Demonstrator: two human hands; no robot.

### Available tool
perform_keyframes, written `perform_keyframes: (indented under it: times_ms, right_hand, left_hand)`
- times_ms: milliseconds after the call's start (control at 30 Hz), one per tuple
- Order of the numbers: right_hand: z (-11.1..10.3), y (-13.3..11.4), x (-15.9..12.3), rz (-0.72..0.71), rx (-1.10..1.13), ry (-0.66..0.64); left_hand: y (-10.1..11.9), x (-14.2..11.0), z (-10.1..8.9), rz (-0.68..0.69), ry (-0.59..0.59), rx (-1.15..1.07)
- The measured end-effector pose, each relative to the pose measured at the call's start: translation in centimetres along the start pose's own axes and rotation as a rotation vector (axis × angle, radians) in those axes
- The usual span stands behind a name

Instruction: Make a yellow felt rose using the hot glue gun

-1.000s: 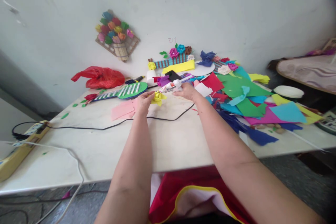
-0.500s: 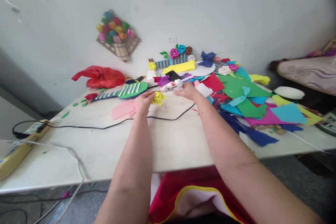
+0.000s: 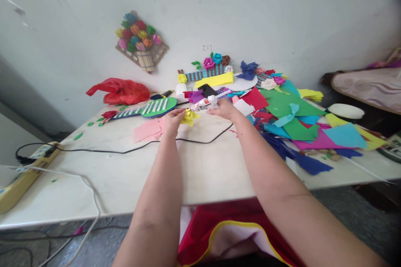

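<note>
My left hand [image 3: 172, 122] pinches a small yellow paper flower [image 3: 189, 117] just above the white table [image 3: 125, 175]. Close to its right, my right hand [image 3: 224, 109] is closed around a white glue gun [image 3: 206, 102] whose nozzle points left toward the flower. A black cord [image 3: 131, 150] runs from the gun across the table to the left. Both arms stretch far forward over the table.
A heap of coloured paper sheets [image 3: 297, 121] covers the table's right side. Pink paper [image 3: 147, 130], a green woven paddle [image 3: 150, 108], a red plastic bag [image 3: 120, 91] and finished flower crafts [image 3: 213, 71] lie behind. A power strip [image 3: 21, 175] sits at the left edge.
</note>
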State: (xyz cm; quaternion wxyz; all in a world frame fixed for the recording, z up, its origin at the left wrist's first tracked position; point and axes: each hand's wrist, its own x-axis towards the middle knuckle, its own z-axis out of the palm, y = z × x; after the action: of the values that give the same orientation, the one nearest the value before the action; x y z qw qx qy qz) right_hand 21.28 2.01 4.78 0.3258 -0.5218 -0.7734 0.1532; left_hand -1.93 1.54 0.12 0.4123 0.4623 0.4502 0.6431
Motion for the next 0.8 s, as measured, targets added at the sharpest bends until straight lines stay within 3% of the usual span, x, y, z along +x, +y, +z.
perform_keyframes:
  times_ms: [800]
  right_hand:
    - [-0.4,-0.5,-0.4,0.006,-0.029,-0.019]
  left_hand:
    - [0.4,-0.3,0.2,-0.009,-0.015,0.004]
